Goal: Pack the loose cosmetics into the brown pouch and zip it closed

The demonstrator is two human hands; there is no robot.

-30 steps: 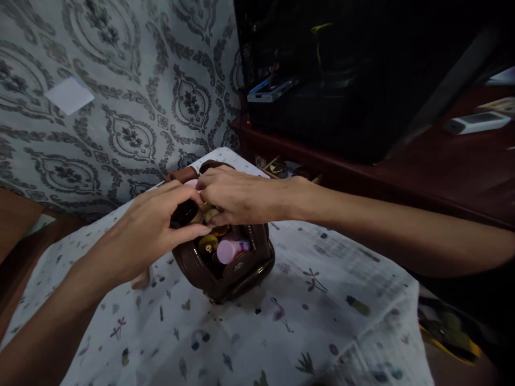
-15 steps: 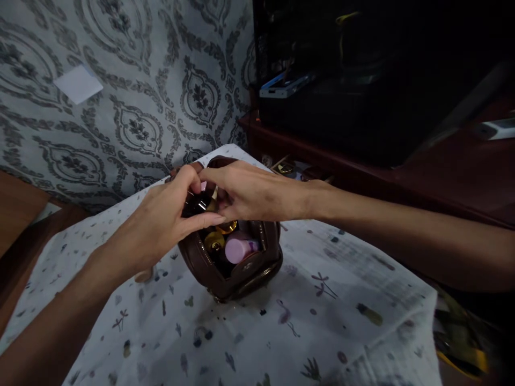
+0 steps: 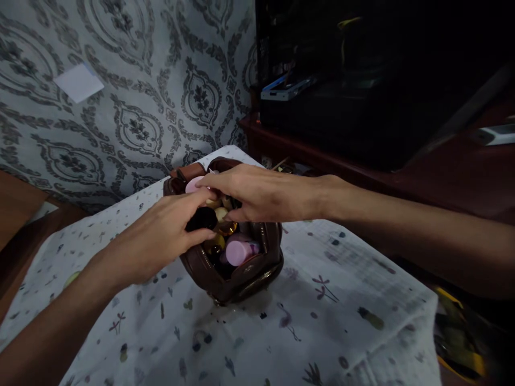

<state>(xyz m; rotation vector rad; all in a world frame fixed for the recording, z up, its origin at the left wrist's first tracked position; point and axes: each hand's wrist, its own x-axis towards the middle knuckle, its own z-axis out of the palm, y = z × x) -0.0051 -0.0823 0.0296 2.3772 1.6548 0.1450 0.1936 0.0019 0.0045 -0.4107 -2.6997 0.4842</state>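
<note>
A dark brown zippered bag (image 3: 235,287) stands unzipped on the cloth-covered table, packed with small bottles and caps. My left hand (image 3: 171,225) reaches in from the left, thumb and fingers spread around a round black cap (image 3: 202,219). From the right, my right hand (image 3: 261,192) lies across the opening. Its stretched fingers touch a pink cap (image 3: 193,185) at the back, and its thumb rests near a pale yellow round cap (image 3: 221,215). A lilac-capped bottle (image 3: 238,252) leans at the front of the bag, beside a yellow bottle (image 3: 215,244). My fingers hide part of the contents.
White printed cloth (image 3: 241,343) covers the table. Patterned wallpaper (image 3: 137,123) rises behind it. A dark red cabinet (image 3: 306,150) with a large black screen (image 3: 341,118) borders the right side. Something black and yellow (image 3: 458,338) lies below the table's right edge.
My hands have drawn apart from their meeting point over the bag. The dark shiny item between them sits lower among the contents, and the pink cap at the back shows more.
</note>
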